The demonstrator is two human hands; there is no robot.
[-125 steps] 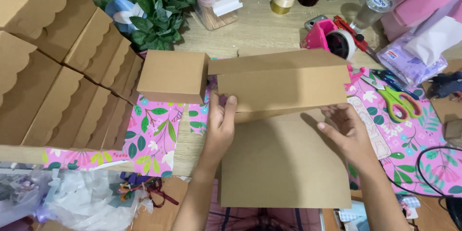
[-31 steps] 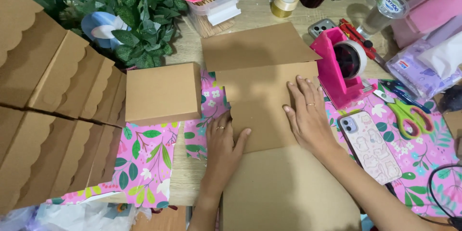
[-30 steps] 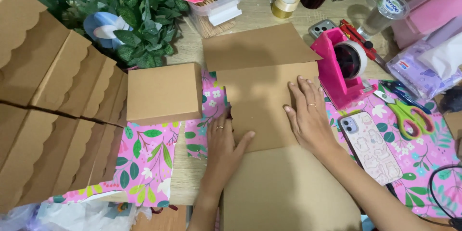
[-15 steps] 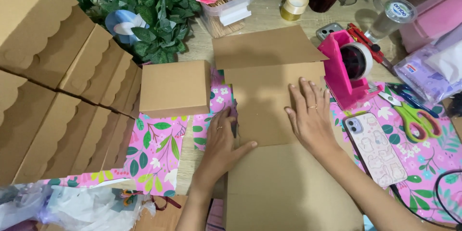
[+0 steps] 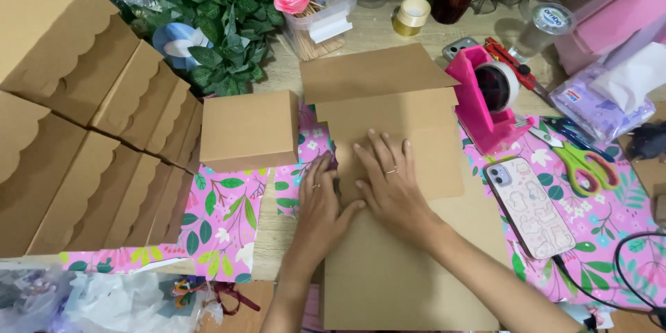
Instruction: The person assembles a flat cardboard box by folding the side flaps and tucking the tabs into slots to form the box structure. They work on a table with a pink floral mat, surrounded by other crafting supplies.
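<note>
Both hands flat, fingers spread, holding nothing: right hand (image 5: 388,180) presses mid-frame on the cardboard (image 5: 409,166), left hand (image 5: 322,201) at its left edge; cardboard runs top to bottom.

Both hands, left hand (image 5: 320,202) and right hand (image 5: 388,182), press flat with spread fingers on a folded brown cardboard sheet (image 5: 402,236), a small brown box (image 5: 248,130) just left and a pink tape dispenser (image 5: 485,100) right.

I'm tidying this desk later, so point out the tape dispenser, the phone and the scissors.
tape dispenser (image 5: 485,107), head view, on its pink body
phone (image 5: 529,205), head view, on the middle of its patterned case
scissors (image 5: 588,166), head view, on a green handle
</note>
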